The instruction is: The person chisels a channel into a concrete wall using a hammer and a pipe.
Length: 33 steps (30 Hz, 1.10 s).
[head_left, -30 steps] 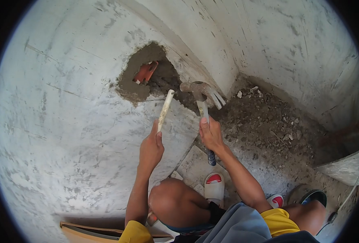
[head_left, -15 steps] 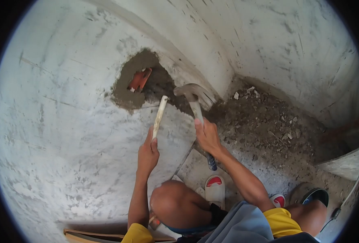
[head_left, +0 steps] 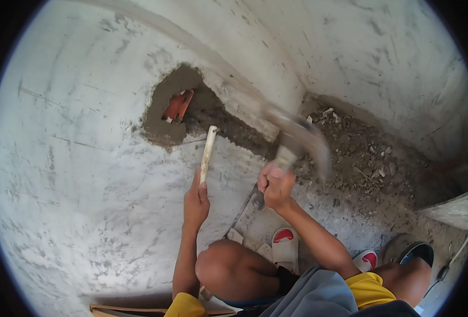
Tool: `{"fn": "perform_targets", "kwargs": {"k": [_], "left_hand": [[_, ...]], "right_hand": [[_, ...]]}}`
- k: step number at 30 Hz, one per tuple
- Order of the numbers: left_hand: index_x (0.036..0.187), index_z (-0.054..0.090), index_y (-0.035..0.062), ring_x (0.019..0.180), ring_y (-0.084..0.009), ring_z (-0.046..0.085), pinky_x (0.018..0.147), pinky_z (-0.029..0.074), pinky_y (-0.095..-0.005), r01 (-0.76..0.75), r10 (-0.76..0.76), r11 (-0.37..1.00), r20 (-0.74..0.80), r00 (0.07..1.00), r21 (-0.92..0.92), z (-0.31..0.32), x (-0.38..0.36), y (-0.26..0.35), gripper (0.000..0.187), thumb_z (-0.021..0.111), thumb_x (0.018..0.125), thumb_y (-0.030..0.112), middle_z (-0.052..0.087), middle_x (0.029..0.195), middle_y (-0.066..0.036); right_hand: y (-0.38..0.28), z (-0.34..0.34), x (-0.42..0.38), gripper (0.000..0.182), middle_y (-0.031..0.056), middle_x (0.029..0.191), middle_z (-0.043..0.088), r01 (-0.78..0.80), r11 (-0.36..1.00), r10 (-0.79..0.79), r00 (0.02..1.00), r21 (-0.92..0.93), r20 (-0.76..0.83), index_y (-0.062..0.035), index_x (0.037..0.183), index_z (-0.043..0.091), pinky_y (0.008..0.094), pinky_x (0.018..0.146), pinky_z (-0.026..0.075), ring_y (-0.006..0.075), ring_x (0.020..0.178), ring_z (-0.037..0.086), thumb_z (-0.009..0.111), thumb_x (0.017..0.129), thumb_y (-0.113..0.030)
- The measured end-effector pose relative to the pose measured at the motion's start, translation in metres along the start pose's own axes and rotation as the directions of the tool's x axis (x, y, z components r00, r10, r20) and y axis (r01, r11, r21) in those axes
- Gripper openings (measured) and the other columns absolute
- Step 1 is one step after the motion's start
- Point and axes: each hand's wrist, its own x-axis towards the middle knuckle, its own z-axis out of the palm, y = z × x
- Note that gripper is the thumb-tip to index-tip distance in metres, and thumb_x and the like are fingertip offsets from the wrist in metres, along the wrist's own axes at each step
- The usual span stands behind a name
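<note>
My left hand (head_left: 196, 203) is closed around the lower end of a white, brown-stained pipe-like rod (head_left: 208, 153). Its upper end, with a small dark bit at the tip, stands before the lower edge of a rough recess (head_left: 223, 119) in the wall. Inside the recess, bordered by wet grey mortar (head_left: 162, 119), sits an orange-red box (head_left: 178, 107). My right hand (head_left: 279, 187) grips a claw hammer (head_left: 303, 134) by its handle. The hammer head is smeared by motion, apart from the rod, to the right of the recess.
Soil and rubble (head_left: 366, 158) lie along the wall corner at right. A curved pale container or panel (head_left: 453, 211) and a cable (head_left: 458, 253) are at the far right. Sandalled feet (head_left: 285, 244) are on the floor; a wooden edge (head_left: 133, 311) shows at the bottom.
The hammer has swung right, away from the rod and recess, and its head has turned. My left hand and the rod have stayed nearly in place.
</note>
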Motion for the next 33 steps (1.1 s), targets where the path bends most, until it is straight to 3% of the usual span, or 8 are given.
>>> {"fn": "perform_targets", "kwargs": {"k": [2, 3, 5, 8, 17, 23, 27, 33], "left_hand": [[0.149, 0.041, 0.0113, 0.077, -0.0410, 0.065, 0.069, 0.051, -0.0442, -0.285, 0.282, 0.958, -0.177, 0.943, 0.006, 0.010, 0.007, -0.019, 0.049, 0.047, 0.101, 0.013, 0.066, 0.090, -0.024], [0.149, 0.041, 0.0113, 0.077, -0.0410, 0.065, 0.069, 0.051, -0.0442, -0.289, 0.286, 0.957, -0.174, 0.942, 0.004, 0.014, 0.012, -0.031, 0.049, 0.047, 0.101, 0.013, 0.066, 0.090, -0.024], [0.146, 0.044, 0.0074, 0.084, -0.0405, 0.067, 0.072, 0.053, -0.0450, -0.409, 0.442, 0.897, -0.301, 0.845, 0.169, 0.023, 0.025, -0.057, 0.048, 0.050, 0.099, 0.011, 0.067, 0.100, -0.024], [0.143, 0.045, 0.0033, 0.085, -0.0417, 0.067, 0.071, 0.053, -0.0472, -0.460, 0.535, 0.844, -0.363, 0.763, 0.277, 0.047, 0.028, -0.078, 0.048, 0.053, 0.097, 0.010, 0.067, 0.101, -0.025], [0.139, 0.052, 0.0044, 0.085, -0.0430, 0.067, 0.073, 0.054, -0.0437, -0.472, 0.456, 0.874, -0.143, 0.878, -0.111, 0.081, -0.027, -0.049, 0.043, 0.054, 0.098, 0.014, 0.067, 0.101, -0.026], [0.139, 0.053, 0.0087, 0.088, -0.0440, 0.067, 0.074, 0.053, -0.0440, -0.388, 0.387, 0.898, -0.049, 0.921, -0.209, 0.072, -0.055, -0.037, 0.042, 0.054, 0.098, 0.018, 0.067, 0.101, -0.024], [0.137, 0.053, 0.0115, 0.089, -0.0436, 0.066, 0.074, 0.053, -0.0443, -0.382, 0.381, 0.893, -0.050, 0.923, -0.238, 0.073, -0.063, -0.039, 0.039, 0.054, 0.098, 0.017, 0.067, 0.101, -0.023], [0.139, 0.052, 0.0134, 0.078, -0.0411, 0.065, 0.068, 0.052, -0.0464, -0.427, 0.412, 0.900, -0.154, 0.898, -0.088, 0.072, -0.050, -0.037, 0.041, 0.053, 0.098, 0.015, 0.065, 0.095, -0.019]], "right_hand": [[0.003, 0.006, 0.002, 0.053, 0.0246, 0.066, 0.055, 0.157, 0.846, -0.194, 0.981, 0.509, 0.020, 0.0058, 0.089, 0.057, 0.0460, 0.061, 0.045, 0.0425, 0.061, 0.055, 0.048, 0.102, -0.045], [0.007, 0.010, 0.007, 0.053, 0.0246, 0.066, 0.055, 0.160, 0.848, -0.195, 0.981, 0.506, 0.017, 0.0058, 0.089, 0.057, 0.0460, 0.061, 0.045, 0.0425, 0.061, 0.055, 0.048, 0.102, -0.045], [0.017, 0.013, 0.022, 0.053, 0.0200, 0.065, 0.057, -0.052, 0.944, 0.091, 0.990, -0.325, 0.107, 0.0045, 0.090, 0.059, 0.0441, 0.059, 0.045, 0.0335, 0.061, 0.060, 0.049, 0.101, -0.047], [0.010, -0.007, 0.018, 0.056, 0.0199, 0.066, 0.057, -0.118, 0.909, 0.125, 0.992, -0.399, -0.009, 0.0049, 0.093, 0.059, 0.0440, 0.062, 0.046, 0.0307, 0.064, 0.062, 0.050, 0.100, -0.049], [-0.036, -0.024, 0.025, 0.051, 0.0092, 0.090, 0.071, -0.215, 0.945, 0.188, 0.974, 0.248, 0.127, -0.0003, 0.114, 0.055, 0.0218, 0.039, 0.044, 0.0064, 0.048, 0.054, 0.075, 0.088, -0.039], [-0.033, -0.022, 0.016, 0.045, 0.0185, 0.094, 0.072, -0.126, 0.958, 0.059, 0.965, 0.256, 0.255, 0.0035, 0.116, 0.050, 0.0226, 0.039, 0.045, 0.0080, 0.043, 0.052, 0.073, 0.091, -0.025], [-0.026, -0.018, 0.016, 0.035, 0.0191, 0.090, 0.073, -0.261, 0.952, 0.224, 0.950, 0.159, 0.216, 0.0015, 0.109, 0.051, 0.0232, 0.039, 0.045, 0.0082, 0.043, 0.053, 0.070, 0.092, -0.022], [-0.015, -0.035, 0.017, 0.041, 0.0050, 0.068, 0.058, -0.317, 0.944, 0.324, 0.942, -0.089, 0.087, -0.0016, 0.100, 0.051, 0.0261, 0.037, 0.040, 0.0109, 0.043, 0.051, 0.054, 0.101, -0.043]]}}
